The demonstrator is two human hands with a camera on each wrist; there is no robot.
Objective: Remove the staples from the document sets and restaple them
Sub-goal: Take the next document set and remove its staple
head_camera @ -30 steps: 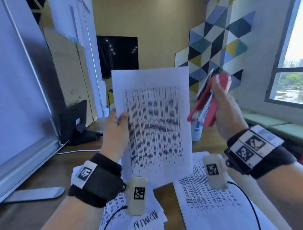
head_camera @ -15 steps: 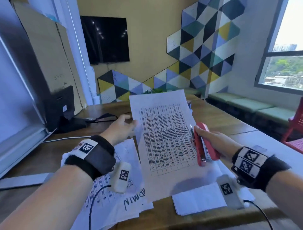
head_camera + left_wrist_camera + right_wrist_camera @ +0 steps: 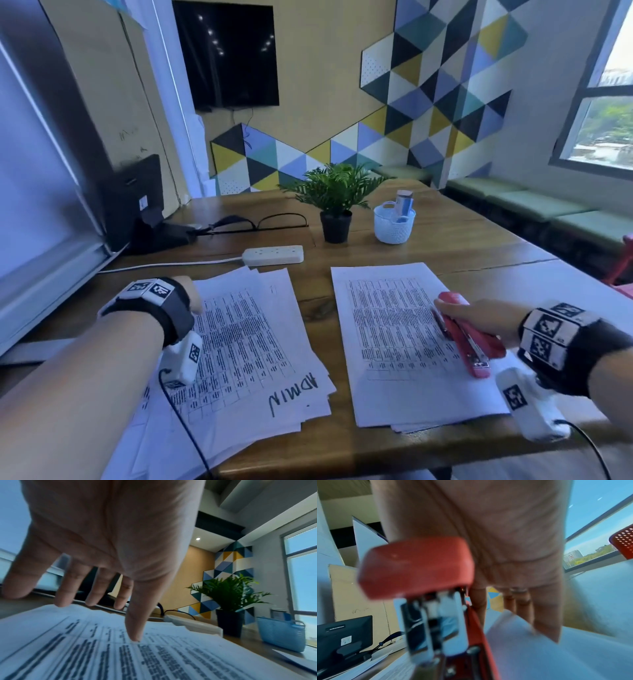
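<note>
Two paper lots lie on the wooden table (image 3: 445,246). The left pile (image 3: 253,342) is loose, fanned sheets with "ADMIN" written on one. My left hand (image 3: 196,302) hovers over its upper left part with fingers spread (image 3: 123,596), and the thumb tip (image 3: 135,635) touches the top sheet (image 3: 154,655). The right document set (image 3: 390,342) lies flat. On its right side rests a red stapler (image 3: 469,342), which my right hand (image 3: 479,313) holds from above. In the right wrist view the stapler's rear end (image 3: 416,568) fills the frame below the palm (image 3: 505,540), blurred.
Beyond the papers are a white power strip (image 3: 273,255), a potted plant (image 3: 334,205) and a white basket (image 3: 394,224) holding small items. A black stand with cables (image 3: 144,212) and a large board (image 3: 37,205) are at the left. A red chair (image 3: 627,263) is at the right.
The document set my left hand held up now lies flat on the right. My left hand let it go and moved over the left pile. My right hand lowered the stapler onto the set.
</note>
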